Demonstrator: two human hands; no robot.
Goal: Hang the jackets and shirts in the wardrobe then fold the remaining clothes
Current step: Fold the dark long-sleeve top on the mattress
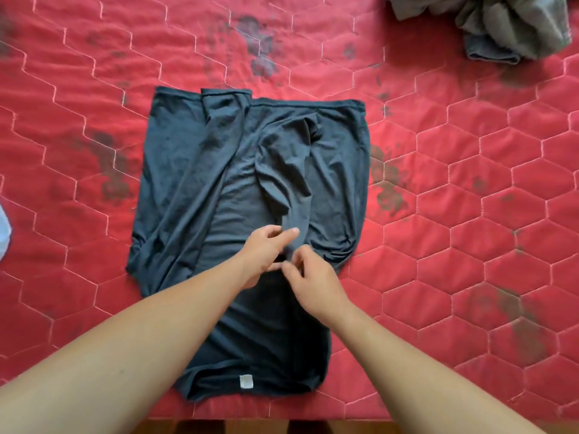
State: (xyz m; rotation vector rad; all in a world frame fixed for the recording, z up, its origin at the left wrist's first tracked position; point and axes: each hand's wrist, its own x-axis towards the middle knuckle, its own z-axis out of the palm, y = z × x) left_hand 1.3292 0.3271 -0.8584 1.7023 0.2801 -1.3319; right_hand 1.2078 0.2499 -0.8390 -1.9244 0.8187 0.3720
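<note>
A dark navy T-shirt (pixel 194 170) lies spread on the red quilted mattress (pixel 470 214), its collar with a white label toward me and both sides folded inward. My left hand (pixel 266 249) and my right hand (pixel 310 277) meet over the middle of the shirt. Both pinch the end of a folded-in sleeve that runs up toward the hem.
A crumpled pile of grey clothes (pixel 507 23) sits at the far right corner of the mattress. A bit of pale fabric (pixel 4 227) shows at the left edge. The mattress's near edge runs along the bottom, with wooden floor (pixel 250 427) below it.
</note>
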